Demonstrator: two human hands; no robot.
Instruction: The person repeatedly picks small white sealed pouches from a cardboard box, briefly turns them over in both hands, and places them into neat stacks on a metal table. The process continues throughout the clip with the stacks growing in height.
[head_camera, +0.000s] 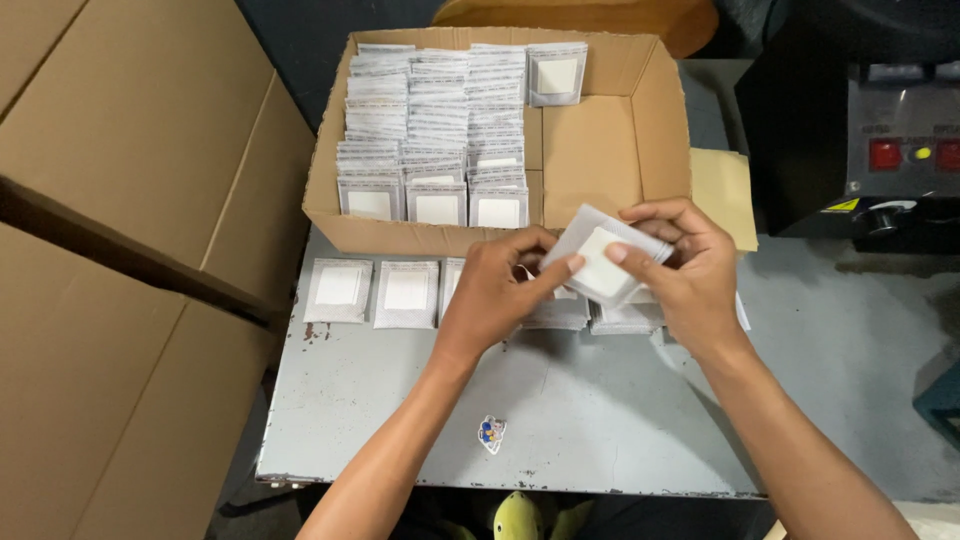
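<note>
Both of my hands hold a small stack of clear packets (602, 262), each with a white pad inside, just in front of an open cardboard box (600, 150). My left hand (495, 290) pinches the stack's left edge with thumb and fingers. My right hand (685, 265) grips its right side. Three rows of the same packets (435, 130) stand upright in the box's left half. More packets lie flat on the grey metal table (560, 400): two (372, 292) to the left of my hands and a pile (620, 315) beneath them.
Large flat cardboard sheets (130, 250) lean at the left. A black machine (880, 150) with red buttons stands at the right. A small sticker (491, 433) lies on the table near its front edge. A yellow-green object (520, 515) shows below the table edge.
</note>
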